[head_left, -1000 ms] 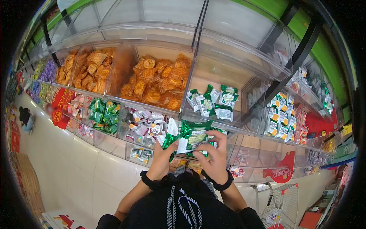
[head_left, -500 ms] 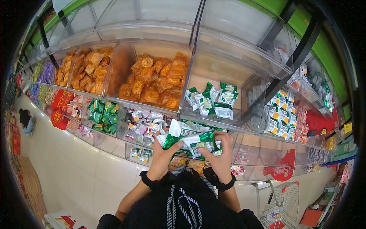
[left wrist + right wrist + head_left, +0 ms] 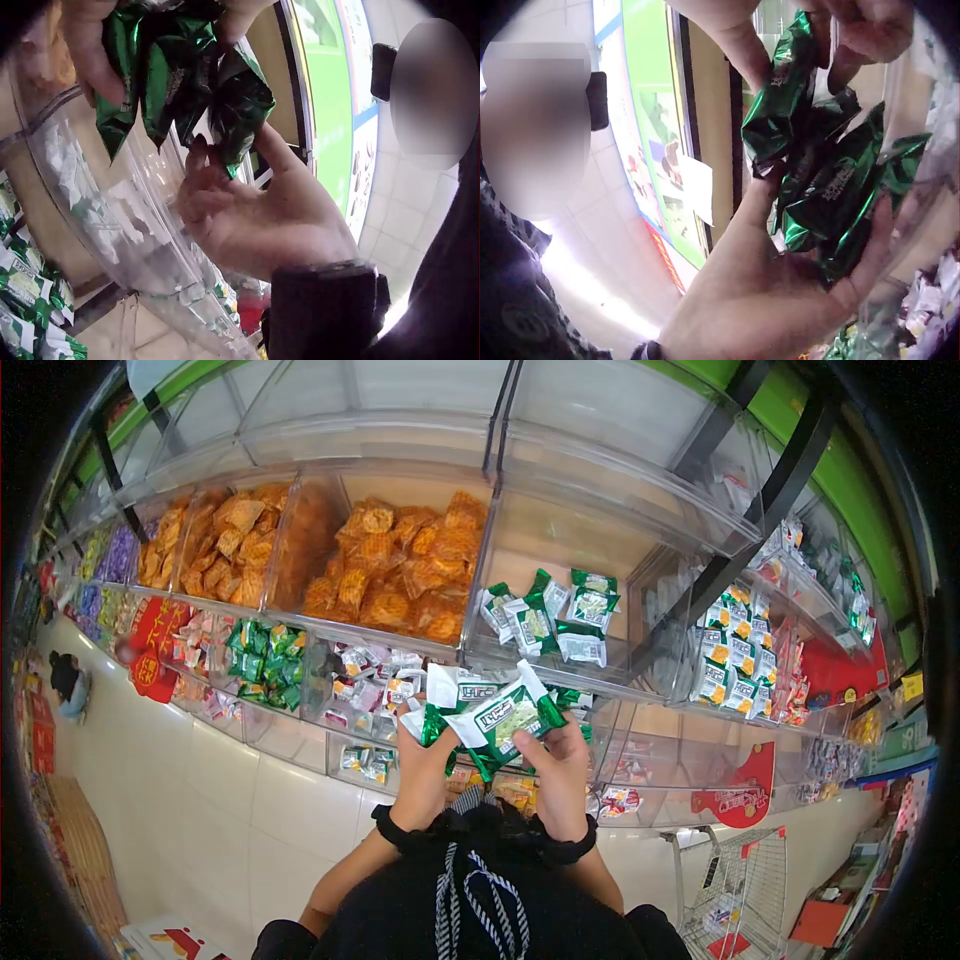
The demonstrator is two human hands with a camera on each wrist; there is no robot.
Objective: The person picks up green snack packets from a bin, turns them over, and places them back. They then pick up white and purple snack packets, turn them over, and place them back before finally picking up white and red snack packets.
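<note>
Small green-and-white snack packets are between both hands, in front of the bins. My left hand [image 3: 424, 778] grips several packets, fanned side by side with thumb in front; their green foil backs [image 3: 832, 187] show in the right wrist view. My right hand [image 3: 562, 778] pinches one packet [image 3: 505, 720] between thumb and fingers, its printed face up, overlapping the left hand's bunch. In the left wrist view the right hand [image 3: 262, 214] has its fingertips at the rightmost packet [image 3: 240, 101]. Matching packets [image 3: 533, 625] lie in the clear bin just beyond.
A bin of orange-brown bagged snacks [image 3: 400, 565] adjoins on the left. Bin walls [image 3: 640, 685] of clear plastic run close beyond the hands. Lower bins hold green packets [image 3: 268, 665] and pink-white ones [image 3: 365, 685]. A shopping cart [image 3: 740, 890] stands at the right rear.
My right hand has taken hold of a packet at the bunch's right side and turned it face up, tilted across the bunch. The left hand keeps its grip in nearly the same place.
</note>
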